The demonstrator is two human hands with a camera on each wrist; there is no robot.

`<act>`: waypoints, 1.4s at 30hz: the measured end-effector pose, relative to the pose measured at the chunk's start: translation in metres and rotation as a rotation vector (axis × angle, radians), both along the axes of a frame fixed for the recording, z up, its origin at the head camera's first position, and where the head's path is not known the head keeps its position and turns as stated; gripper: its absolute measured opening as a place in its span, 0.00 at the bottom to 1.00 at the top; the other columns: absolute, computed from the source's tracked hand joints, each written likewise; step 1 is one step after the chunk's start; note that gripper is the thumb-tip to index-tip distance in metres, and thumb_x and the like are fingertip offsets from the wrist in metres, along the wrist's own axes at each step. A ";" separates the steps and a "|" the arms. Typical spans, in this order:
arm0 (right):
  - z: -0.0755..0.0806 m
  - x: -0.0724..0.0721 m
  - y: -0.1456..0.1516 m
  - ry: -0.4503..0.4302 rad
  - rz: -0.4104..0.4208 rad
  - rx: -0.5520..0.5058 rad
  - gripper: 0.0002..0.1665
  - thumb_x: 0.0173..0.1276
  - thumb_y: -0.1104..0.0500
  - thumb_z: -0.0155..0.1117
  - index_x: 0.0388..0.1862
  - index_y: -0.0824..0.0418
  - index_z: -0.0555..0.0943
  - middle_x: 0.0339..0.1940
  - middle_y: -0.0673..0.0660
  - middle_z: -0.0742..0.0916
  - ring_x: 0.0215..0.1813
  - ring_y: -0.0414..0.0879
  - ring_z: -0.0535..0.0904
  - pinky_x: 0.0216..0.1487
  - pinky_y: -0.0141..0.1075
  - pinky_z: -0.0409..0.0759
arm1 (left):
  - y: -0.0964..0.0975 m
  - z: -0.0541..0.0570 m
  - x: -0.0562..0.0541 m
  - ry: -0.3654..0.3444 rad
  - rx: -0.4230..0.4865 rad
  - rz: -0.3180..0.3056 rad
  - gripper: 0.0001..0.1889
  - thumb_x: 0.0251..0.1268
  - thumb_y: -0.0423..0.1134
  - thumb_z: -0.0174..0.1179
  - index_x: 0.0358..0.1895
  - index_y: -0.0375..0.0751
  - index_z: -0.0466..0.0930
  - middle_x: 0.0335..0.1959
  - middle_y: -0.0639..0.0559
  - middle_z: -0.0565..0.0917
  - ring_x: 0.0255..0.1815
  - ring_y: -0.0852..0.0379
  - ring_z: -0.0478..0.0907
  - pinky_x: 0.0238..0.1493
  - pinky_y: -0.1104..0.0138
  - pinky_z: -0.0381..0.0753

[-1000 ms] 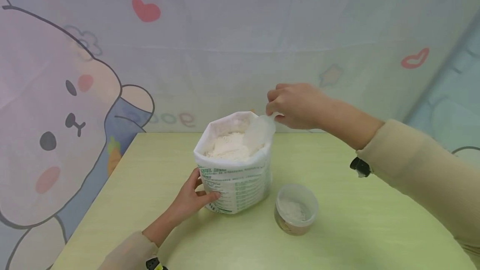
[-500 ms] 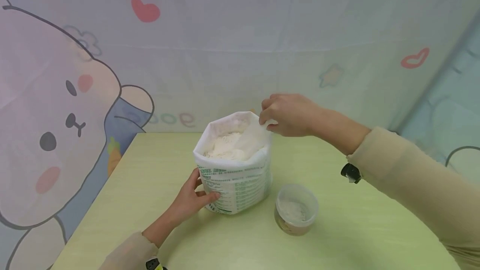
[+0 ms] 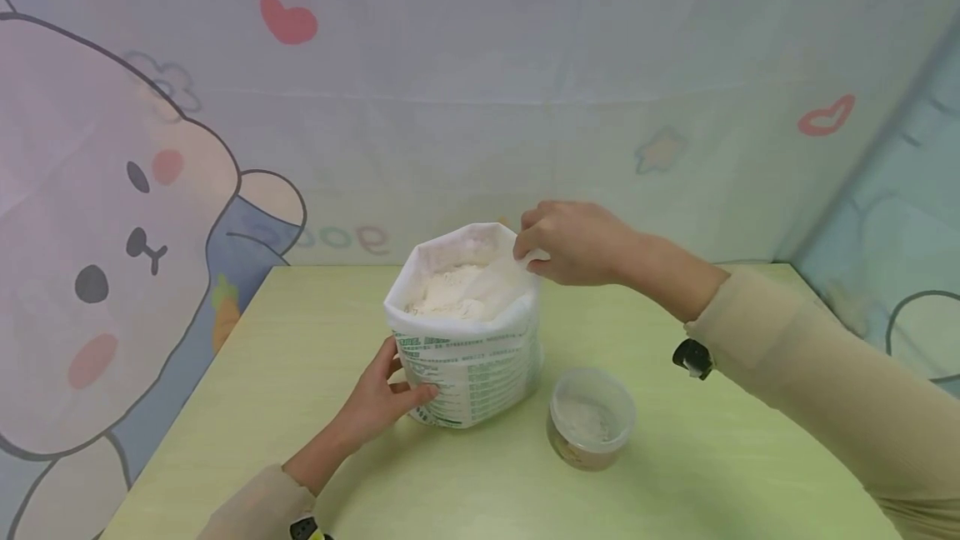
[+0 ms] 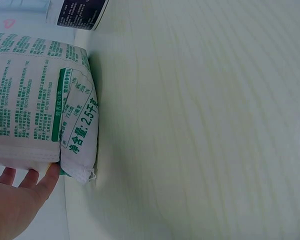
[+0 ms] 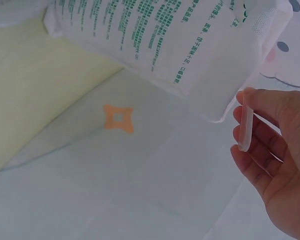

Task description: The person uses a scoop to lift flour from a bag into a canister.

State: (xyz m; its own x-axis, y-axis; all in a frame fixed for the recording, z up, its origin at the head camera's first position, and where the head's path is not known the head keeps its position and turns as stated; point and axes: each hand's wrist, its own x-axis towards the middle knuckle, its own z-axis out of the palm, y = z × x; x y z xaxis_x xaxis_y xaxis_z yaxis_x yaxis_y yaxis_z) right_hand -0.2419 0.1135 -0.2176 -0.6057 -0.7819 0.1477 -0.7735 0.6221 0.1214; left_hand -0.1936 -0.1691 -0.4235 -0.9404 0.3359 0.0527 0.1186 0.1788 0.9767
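A white flour bag (image 3: 502, 377) with green print stands upright on the table, its top folded open and flour (image 3: 442, 292) filling it close to the rim. My left hand (image 3: 378, 402) holds its lower left side, thumb on the front and fingers around the side. Over the bag's right rim, my right hand (image 3: 577, 244) pinches a translucent plastic scraper (image 3: 501, 283) between thumb and fingers. The scraper tilts down into the bag, its lower end in the flour. In the right wrist view the scraper (image 5: 246, 122) shows only as a narrow edge.
A clear round tub (image 3: 588, 458), lidless, with some white powder inside, stands right of the bag on the pale green table (image 3: 720, 457). A cloth backdrop (image 3: 465, 48) with cartoon prints hangs behind the table's far edge.
My right hand has moved down and slightly left, bringing the scraper deeper into the bag. The left hand, bag and tub have stayed in place.
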 end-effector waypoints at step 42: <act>-0.015 -0.007 0.018 -0.124 0.022 -0.284 0.06 0.59 0.63 0.63 0.36 0.59 0.84 0.34 0.52 0.85 0.39 0.47 0.82 0.41 0.39 0.80 | 0.001 0.000 -0.001 0.016 0.000 0.006 0.37 0.54 0.41 0.67 0.64 0.64 0.55 0.59 0.55 0.67 0.60 0.46 0.67 0.51 0.57 0.78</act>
